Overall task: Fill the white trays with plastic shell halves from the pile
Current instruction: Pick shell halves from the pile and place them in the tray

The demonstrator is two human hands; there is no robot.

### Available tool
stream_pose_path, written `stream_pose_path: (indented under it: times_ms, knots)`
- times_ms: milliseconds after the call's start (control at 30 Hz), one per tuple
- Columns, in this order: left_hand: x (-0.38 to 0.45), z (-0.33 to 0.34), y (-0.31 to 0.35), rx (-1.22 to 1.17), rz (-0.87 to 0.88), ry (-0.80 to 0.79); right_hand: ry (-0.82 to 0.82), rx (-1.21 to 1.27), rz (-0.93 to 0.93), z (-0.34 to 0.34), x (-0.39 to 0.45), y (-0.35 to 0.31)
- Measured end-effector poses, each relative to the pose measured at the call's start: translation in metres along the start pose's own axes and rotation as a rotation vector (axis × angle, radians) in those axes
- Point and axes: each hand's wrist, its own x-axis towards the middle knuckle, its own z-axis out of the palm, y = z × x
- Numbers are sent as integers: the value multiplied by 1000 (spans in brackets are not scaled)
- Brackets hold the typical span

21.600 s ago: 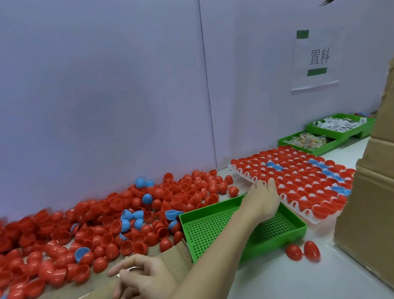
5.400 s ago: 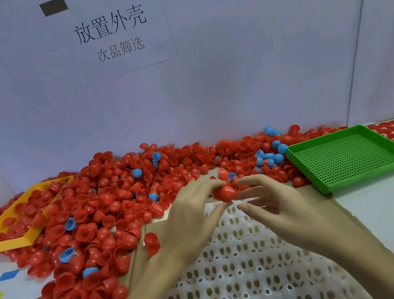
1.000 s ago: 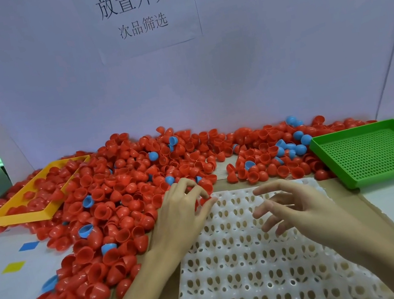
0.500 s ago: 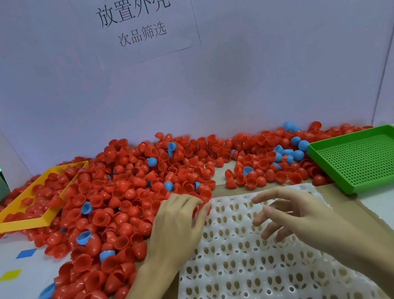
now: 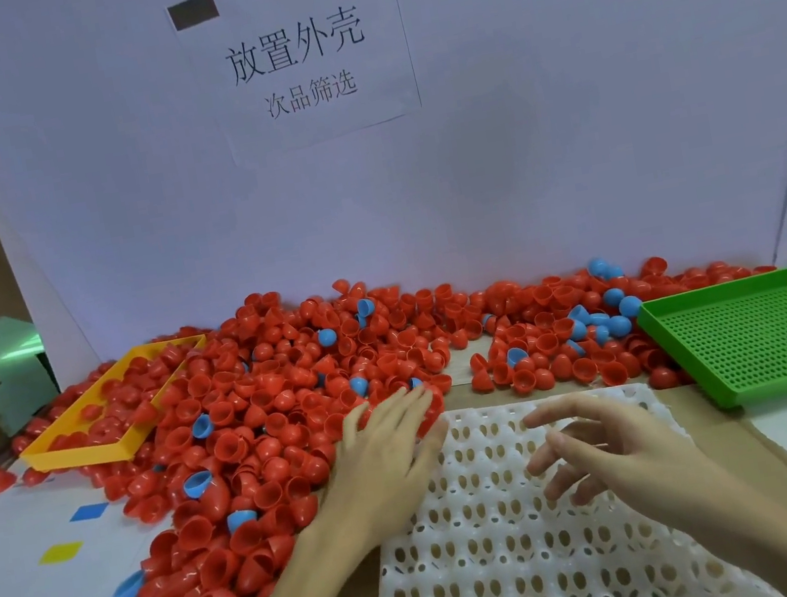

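Tray (image 5: 517, 553) nearest, one, white, every pocket I can see unfilled. Two hands over it: right hand (image 5: 610, 457) hovers, fingers spread, holding nothing; left hand (image 5: 389, 455) lies flat-fingered against the pile (image 5: 266, 423) just beside the tray's left edge. Raking carelessly could flood shells across pockets, blue ones mixed in. Beyond: one yellow tray (image 5: 78, 450), one green tray (image 5: 761, 330), one sign (image 5: 295, 49).

Yellow tray (image 5: 75, 454) far left, green perforated tray (image 5: 771, 328) right, printed sign (image 5: 295, 49) on back wall.
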Motion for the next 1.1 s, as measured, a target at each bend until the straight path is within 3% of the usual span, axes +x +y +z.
stream_pose_path:
  times_ms: [133, 300, 467, 633, 667, 800, 867, 1100]
  knots:
    - [32, -18, -8, -32, -67, 167, 0, 7, -3, 0, 0, -2]
    - [86, -25, -40, -209, -158, 153, 10, -8, -5, -1, -1, -4]
    - [104, -9, -67, -86, -186, 57, 20, 17, 5, -4, -1, -3]
    - [114, -6, -79, -116, -234, 356, 21, 15, -12, -4, -2, -3]
    - [118, -9, -82, -110, -262, 340, 19, 9, -16, -4, -2, -3]
    - [131, -10, -90, 92, -378, -8, 0, -1, -8, -1, -3, -4]
    - [133, -6, -90, 155, -378, -102, 4, 0, -3, -1, -2, -5]
    - [120, -8, -91, 33, -289, -43, -4, 2, -10, -1, -2, -3]
